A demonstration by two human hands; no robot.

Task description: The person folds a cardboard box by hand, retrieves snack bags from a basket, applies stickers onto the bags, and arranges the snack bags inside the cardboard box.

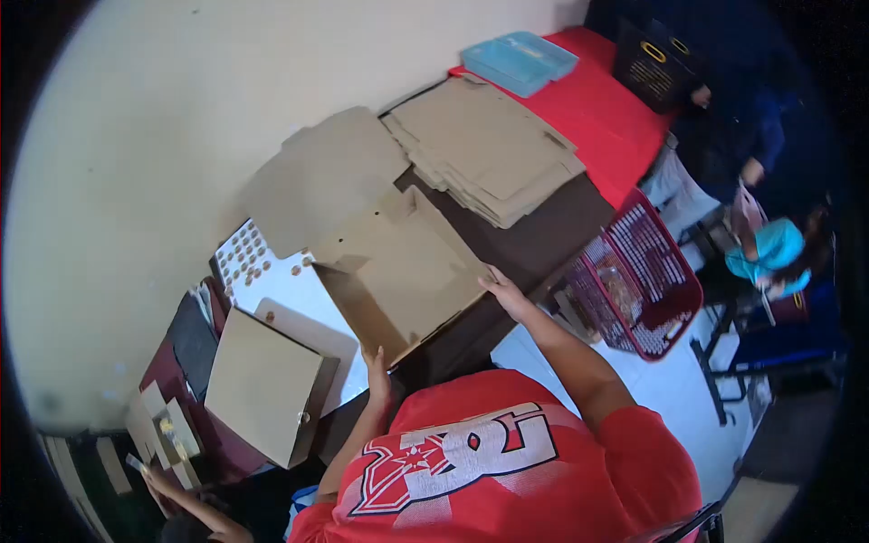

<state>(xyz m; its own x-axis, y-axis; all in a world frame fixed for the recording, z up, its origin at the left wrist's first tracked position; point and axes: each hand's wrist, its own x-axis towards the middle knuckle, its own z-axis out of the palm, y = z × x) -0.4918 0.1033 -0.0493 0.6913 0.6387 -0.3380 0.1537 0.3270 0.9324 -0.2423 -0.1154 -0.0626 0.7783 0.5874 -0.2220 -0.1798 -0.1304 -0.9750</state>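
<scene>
An open cardboard box (412, 276) sits in front of me with its lid raised at the back, and its inside shows no contents. My left hand (378, 376) grips the near left corner, thumb over the rim. At the right corner, my right hand (504, 291) is closed on the side wall. The fingers outside the walls are partly hidden. Left of it stands a closed cardboard box (267, 385) with a small round sticker on its front edge. Beneath lies a white sheet (312, 312) with rows of round gold stickers (244, 253).
A stack of flat cardboard (489, 145) lies at the back right, near a blue plastic container (520, 61) on a red cloth (602, 90). A maroon basket (647, 281) stands to the right. Other people work at far right and at lower left, by a small open box (167, 434).
</scene>
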